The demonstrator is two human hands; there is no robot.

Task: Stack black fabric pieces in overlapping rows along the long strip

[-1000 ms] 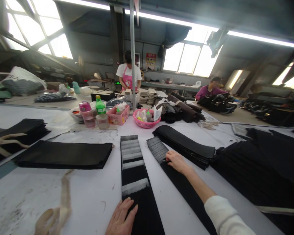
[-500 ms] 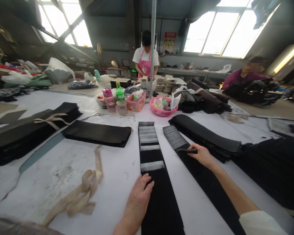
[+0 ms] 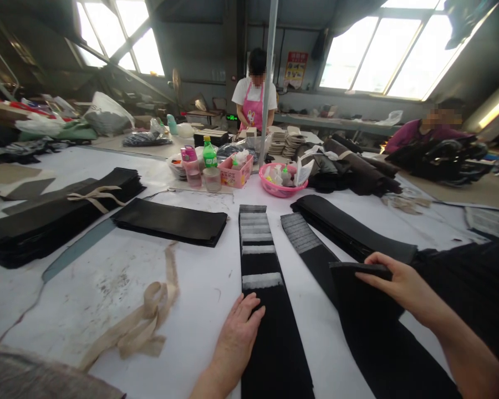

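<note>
My left hand (image 3: pixel 239 335) lies flat on a black strip stack (image 3: pixel 270 343), fingers stretched out and holding nothing. Pale whitish bands cross the far part of that stack, and its layers look staggered at the far end. My right hand (image 3: pixel 393 280) pinches the end edge of a black fabric strip (image 3: pixel 370 316) between thumb and fingers. This end is raised off the table, while the rest of the strip curves down toward the lower right. Behind it lie other black strips (image 3: pixel 303 233) with closely spaced grey bands at their far end.
Black strip piles (image 3: pixel 170 221) lie left, a tied bundle (image 3: pixel 66 213) beyond, another pile (image 3: pixel 353 227) right. A beige cloth tie (image 3: pixel 149 316) lies near left. Behind are a pink basket (image 3: pixel 283 191), green bottle (image 3: pixel 210 152) and metal pole (image 3: pixel 268 83). Two people work further back.
My right hand has moved nearer and to the right, lifting the end of a black strip off the strips on the right. My left hand stays on its stack. The view has shifted slightly.
</note>
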